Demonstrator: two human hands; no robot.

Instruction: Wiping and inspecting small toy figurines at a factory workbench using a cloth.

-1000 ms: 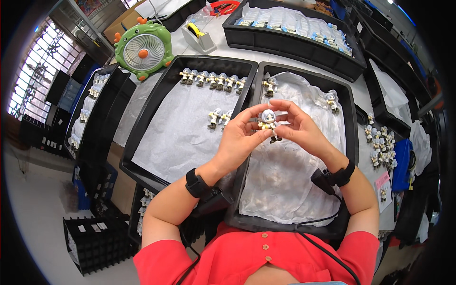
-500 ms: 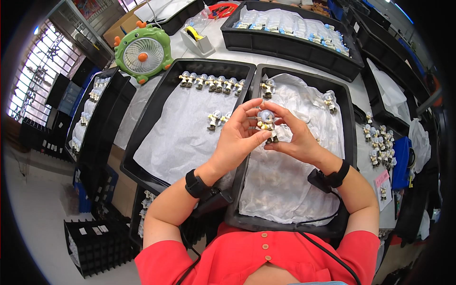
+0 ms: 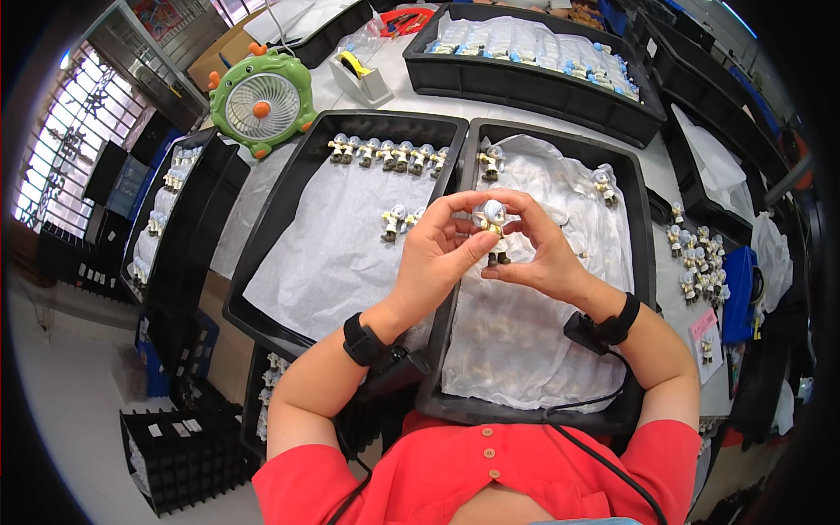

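Note:
Between my two hands, over the right-hand tray, a small figurine [image 3: 496, 234] with pale hair, a white-and-gold outfit and dark boots stands upright. My left hand [image 3: 437, 261] is closed around its side, thumb in front and fingers partly hidden behind. On the other side, my right hand [image 3: 549, 254] curves about it, with fingertips near the head and thumb close to the boots. Similar figurines lie in a row [image 3: 385, 155] in the left black tray [image 3: 271, 226], and a couple more [image 3: 395, 222] lie just beyond my left hand.
The right black tray [image 3: 646, 262] is lined with wrinkled white sheet [image 3: 534, 350] and holds a few figurines [image 3: 605, 185]. A green fan [image 3: 262, 107], tape dispenser [image 3: 363, 83] and large black tray [image 3: 534, 86] stand behind. Loose figurines [image 3: 700, 262] cluster right, near a blue bin [image 3: 742, 293].
The figurine has been turned between my fingers, and its face shows less than before. My right fingers have dropped slightly around its head. The trays' figurines stay in place.

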